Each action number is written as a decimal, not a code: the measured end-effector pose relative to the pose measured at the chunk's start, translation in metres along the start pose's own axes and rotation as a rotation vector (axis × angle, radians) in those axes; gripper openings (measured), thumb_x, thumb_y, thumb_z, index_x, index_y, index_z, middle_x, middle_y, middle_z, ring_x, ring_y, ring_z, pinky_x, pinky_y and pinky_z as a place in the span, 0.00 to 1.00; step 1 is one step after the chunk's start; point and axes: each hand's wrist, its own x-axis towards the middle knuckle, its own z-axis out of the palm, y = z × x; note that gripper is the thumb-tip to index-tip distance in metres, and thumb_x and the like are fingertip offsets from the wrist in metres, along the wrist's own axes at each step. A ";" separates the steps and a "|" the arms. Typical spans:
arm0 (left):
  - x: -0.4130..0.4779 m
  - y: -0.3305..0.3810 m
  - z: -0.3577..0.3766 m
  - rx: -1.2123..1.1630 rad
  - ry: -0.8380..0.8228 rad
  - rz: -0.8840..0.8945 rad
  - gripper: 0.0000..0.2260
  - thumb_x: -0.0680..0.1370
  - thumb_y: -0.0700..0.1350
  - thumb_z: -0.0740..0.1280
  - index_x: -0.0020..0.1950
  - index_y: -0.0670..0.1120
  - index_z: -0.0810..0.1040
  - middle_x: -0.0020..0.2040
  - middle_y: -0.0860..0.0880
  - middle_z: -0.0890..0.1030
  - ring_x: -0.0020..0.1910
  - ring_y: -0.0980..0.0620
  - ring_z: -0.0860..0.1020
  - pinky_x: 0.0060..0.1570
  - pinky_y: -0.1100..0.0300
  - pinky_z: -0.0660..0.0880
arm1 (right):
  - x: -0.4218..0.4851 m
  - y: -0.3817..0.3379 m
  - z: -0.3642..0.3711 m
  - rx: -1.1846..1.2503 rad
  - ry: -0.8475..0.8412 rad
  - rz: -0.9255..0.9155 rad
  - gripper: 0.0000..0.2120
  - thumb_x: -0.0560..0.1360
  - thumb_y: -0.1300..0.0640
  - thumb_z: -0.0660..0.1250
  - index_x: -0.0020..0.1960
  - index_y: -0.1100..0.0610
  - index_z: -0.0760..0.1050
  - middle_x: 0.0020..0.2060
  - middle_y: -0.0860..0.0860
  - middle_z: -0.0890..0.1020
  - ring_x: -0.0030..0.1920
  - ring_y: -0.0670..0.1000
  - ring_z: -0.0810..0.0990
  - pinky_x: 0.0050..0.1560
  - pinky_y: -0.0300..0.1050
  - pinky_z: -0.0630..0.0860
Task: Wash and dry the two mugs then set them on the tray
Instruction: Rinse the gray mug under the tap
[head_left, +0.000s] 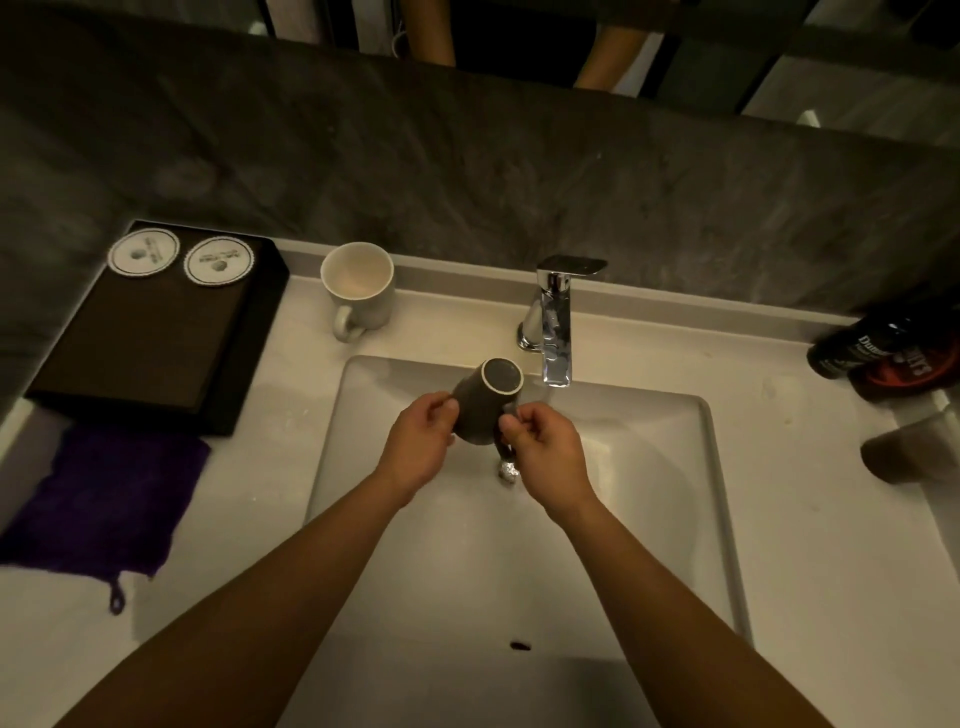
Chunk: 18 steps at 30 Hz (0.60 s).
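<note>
A dark mug is held upside down over the white sink, its base turned up toward the faucet. My left hand grips its left side. My right hand holds it by the handle on the right. A white mug stands upright on the counter behind the sink's left corner. The dark tray lies at the left, with two round paper coasters on its far end.
A purple cloth lies on the counter in front of the tray. Dark bottles lie at the right edge, with a brownish tumbler below them. A chrome drain plug sits in the basin. A dark stone backsplash rises behind.
</note>
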 end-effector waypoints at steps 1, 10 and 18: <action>-0.001 0.000 -0.009 0.113 0.021 0.058 0.15 0.85 0.50 0.64 0.70 0.47 0.77 0.62 0.48 0.82 0.60 0.49 0.81 0.61 0.52 0.78 | 0.001 -0.005 0.007 0.028 0.005 0.010 0.06 0.79 0.59 0.68 0.47 0.62 0.76 0.37 0.57 0.80 0.37 0.51 0.79 0.43 0.52 0.79; 0.004 -0.029 -0.102 0.906 0.286 0.267 0.22 0.82 0.51 0.67 0.72 0.42 0.74 0.73 0.39 0.73 0.73 0.39 0.70 0.72 0.42 0.69 | 0.040 -0.042 0.058 -0.016 0.110 -0.066 0.04 0.80 0.54 0.65 0.49 0.54 0.75 0.41 0.54 0.83 0.44 0.56 0.82 0.49 0.59 0.81; -0.002 -0.065 -0.143 1.011 0.305 0.229 0.31 0.84 0.58 0.60 0.82 0.42 0.61 0.83 0.41 0.61 0.82 0.43 0.57 0.80 0.45 0.56 | 0.076 -0.060 0.075 -0.088 0.229 -0.027 0.06 0.81 0.56 0.65 0.46 0.55 0.74 0.38 0.49 0.80 0.45 0.57 0.81 0.51 0.59 0.80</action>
